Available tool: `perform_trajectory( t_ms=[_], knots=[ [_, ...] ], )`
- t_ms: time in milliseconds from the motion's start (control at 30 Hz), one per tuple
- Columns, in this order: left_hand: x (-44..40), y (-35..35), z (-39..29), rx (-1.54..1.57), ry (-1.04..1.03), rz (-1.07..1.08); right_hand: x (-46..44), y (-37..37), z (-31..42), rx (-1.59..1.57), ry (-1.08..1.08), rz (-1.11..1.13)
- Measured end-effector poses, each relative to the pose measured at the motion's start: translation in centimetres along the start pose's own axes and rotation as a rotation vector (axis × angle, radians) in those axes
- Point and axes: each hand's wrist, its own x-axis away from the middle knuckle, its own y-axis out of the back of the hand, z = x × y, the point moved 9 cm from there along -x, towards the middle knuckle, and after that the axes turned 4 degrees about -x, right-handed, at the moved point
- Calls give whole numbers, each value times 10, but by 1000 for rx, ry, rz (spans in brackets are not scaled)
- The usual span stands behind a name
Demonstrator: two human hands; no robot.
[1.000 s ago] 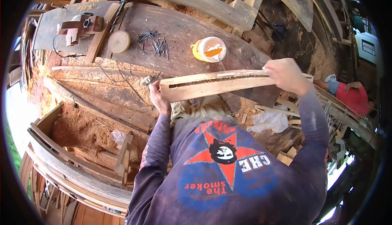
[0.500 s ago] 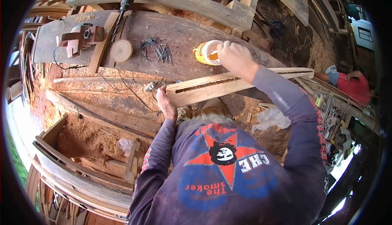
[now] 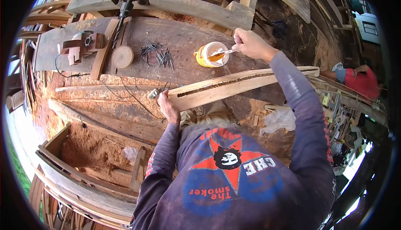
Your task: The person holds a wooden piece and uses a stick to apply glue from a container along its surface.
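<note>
My left hand (image 3: 168, 108) is closed around the near end of a long, pale wooden board (image 3: 221, 95). A narrow, rough-sided slot runs along most of the board's length. Above it, my right hand (image 3: 252, 45) grips a thin tool (image 3: 229, 51) with a pale shaft and an orange end; its exact kind is unclear. The tool's orange end is inside an open white tub (image 3: 201, 57) with a yellow label, which stands on the workbench. My right forearm hides part of the board toward its far end.
On the dark wooden bench (image 3: 179, 34) lie several nails (image 3: 165, 58), a round wood disc (image 3: 123, 57), a drill with a long bit (image 3: 124, 13) and a red-brown power tool (image 3: 85, 44). A person in red (image 3: 363, 79) is at the far right. Sawdust (image 3: 87, 150) fills the lower left.
My right hand has shifted up and to the right from the tub's rim, exposing more of the tool's shaft. My left hand keeps its hold on the board.
</note>
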Motion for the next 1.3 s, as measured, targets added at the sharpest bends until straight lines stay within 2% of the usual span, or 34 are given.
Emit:
perform_trajectory(
  t_ms=[167,200,233,300,333,500,567,700,833,1100,1233,1300],
  knots=[
    [-1,0,-5,38,-9,-14,55,46,-15,-68,-101,-78],
    [-1,1,-10,-13,-43,-8,67,51,-25,-123,-39,-134],
    [-2,0,-9,-9,-48,3,78,53,-35,-121,-49,-142],
    [-3,-1,-3,27,22,6,99,56,-54,-336,-106,-164],
    [-1,0,-6,1,-12,9,107,54,-62,-379,-139,-150],
    [-4,0,-3,-22,-36,43,148,51,-76,-515,-81,-133],
    [-5,1,-7,-121,-110,29,166,43,-84,-447,-84,-25],
    [-3,2,-13,-71,-62,16,186,19,-99,-523,-119,-25],
    [-3,1,-14,-14,30,31,182,-1,-123,-446,-141,-15],
    [-1,2,-11,-7,40,29,170,-6,-161,-340,-262,15],
    [-2,2,-14,49,68,17,161,-6,-171,-318,-251,34],
    [-2,4,-17,-18,41,15,158,-6,-179,-299,-242,37]
  ],
)
